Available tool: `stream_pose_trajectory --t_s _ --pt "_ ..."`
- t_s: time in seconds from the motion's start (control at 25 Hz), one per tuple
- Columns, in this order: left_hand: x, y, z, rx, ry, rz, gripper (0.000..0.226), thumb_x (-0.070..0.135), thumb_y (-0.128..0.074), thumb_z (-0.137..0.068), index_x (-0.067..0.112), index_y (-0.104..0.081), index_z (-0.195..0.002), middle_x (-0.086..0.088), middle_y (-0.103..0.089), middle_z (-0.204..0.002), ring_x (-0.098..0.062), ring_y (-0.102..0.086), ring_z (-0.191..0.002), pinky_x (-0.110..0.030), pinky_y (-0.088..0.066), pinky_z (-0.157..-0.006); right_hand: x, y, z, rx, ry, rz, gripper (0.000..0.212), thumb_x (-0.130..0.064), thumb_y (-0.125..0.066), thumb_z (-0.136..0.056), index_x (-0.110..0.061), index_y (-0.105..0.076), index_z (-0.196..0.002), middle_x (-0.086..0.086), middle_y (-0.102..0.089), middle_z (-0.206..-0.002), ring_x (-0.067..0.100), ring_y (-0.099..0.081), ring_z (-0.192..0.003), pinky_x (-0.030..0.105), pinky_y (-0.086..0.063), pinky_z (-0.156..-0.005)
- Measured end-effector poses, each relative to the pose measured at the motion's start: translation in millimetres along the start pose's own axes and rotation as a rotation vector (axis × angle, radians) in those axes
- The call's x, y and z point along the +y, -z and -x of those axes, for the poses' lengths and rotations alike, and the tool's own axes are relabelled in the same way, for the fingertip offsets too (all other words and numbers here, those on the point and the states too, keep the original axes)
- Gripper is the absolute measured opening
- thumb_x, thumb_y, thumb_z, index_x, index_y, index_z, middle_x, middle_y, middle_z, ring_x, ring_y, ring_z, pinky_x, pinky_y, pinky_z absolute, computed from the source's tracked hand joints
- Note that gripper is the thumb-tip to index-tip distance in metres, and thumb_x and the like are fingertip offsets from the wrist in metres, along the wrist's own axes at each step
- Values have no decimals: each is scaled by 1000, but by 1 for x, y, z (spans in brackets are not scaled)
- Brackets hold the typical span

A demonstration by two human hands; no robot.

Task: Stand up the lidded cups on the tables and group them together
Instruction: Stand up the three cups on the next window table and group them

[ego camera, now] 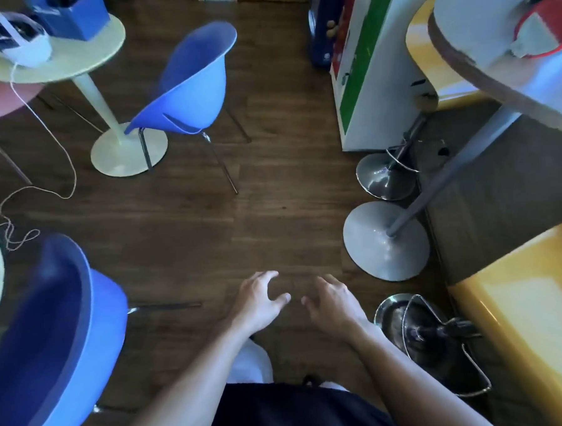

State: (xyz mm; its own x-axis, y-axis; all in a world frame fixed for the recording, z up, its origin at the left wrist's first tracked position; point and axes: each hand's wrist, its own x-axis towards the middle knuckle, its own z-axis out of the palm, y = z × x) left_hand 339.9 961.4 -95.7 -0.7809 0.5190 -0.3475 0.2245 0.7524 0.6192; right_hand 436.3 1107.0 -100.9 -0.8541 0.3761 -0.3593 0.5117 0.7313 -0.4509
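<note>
My left hand (pixel 258 303) and my right hand (pixel 333 303) hang side by side over the wooden floor, fingers spread, holding nothing. On the grey round table (pixel 478 23) at the top right lies a red cup (pixel 543 33) on its side, its pale lid facing left. A pale green round table (pixel 69 57) at the top left carries a white basket-like object (pixel 20 41) and a blue box (pixel 74 15). No cup is near either hand.
Two blue shell chairs (pixel 188 87) (pixel 52 339) stand left of me. Yellow bar stools (pixel 532 313) with chrome bases (pixel 385 174) and the grey table's foot (pixel 385 240) crowd the right. A white cabinet (pixel 369 61) stands behind. A string (pixel 51 133) trails to the floor.
</note>
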Motion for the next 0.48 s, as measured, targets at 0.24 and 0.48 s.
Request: stream_pose_trajectory --t_s 0.24,0.48 --pt "-25 56 -90 -81 -30 36 55 41 -66 -83 22 -52 -132 2 -51 -136 -18 -43 -128 -25 -32 -101 -48 14 -87 26 -101 -18 27 -37 -59 -87 -14 -57 -100 5 -59 -110 29 -60 -103 38 -50 -81" --pt "-38 128 -184 -102 -100 -8 55 40 -65 -84 21 -50 -134 1 -48 -140 -20 -40 -132 -29 -30 -106 -102 35 -171 125 -126 -64 32 -37 -59 -88 -16 -58 -112 1 -58 -117 25 -59 -106 33 -48 -82"
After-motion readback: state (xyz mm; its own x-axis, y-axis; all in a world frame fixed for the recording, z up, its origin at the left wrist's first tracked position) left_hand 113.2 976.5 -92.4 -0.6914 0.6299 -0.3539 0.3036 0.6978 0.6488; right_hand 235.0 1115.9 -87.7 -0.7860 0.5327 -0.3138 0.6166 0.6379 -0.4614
